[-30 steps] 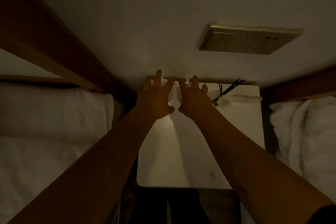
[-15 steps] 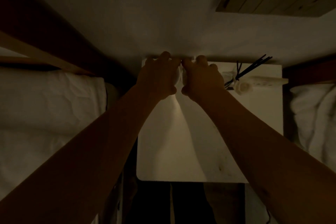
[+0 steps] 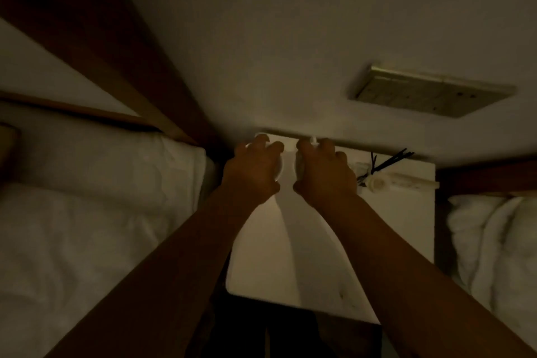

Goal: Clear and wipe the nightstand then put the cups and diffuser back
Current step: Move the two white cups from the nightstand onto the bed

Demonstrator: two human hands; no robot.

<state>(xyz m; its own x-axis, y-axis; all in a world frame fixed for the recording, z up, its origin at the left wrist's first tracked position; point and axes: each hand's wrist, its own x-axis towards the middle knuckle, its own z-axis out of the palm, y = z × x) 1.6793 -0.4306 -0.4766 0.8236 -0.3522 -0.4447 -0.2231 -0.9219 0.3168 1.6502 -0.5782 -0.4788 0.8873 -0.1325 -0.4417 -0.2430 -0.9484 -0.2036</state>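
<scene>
The room is dim. A white nightstand (image 3: 401, 229) stands against the wall between two beds. At its back edge, my left hand (image 3: 255, 171) curls over a white cup (image 3: 279, 168) from above, and my right hand (image 3: 325, 174) curls over a second white cup (image 3: 299, 164) beside it. Both cups are mostly hidden under my fingers. A reed diffuser (image 3: 377, 182) with black sticks sits at the back right of the nightstand, just right of my right hand.
A white pillow (image 3: 116, 171) and bedding lie to the left, more white bedding (image 3: 494, 241) to the right. A switch panel (image 3: 433, 96) is on the wall above. A wooden headboard (image 3: 130, 73) runs along the left. A pale strip-like object (image 3: 406, 183) lies behind the diffuser.
My hands went from spread open above the cups to curled down over them. They have drawn slightly apart with the cups since half a second ago.
</scene>
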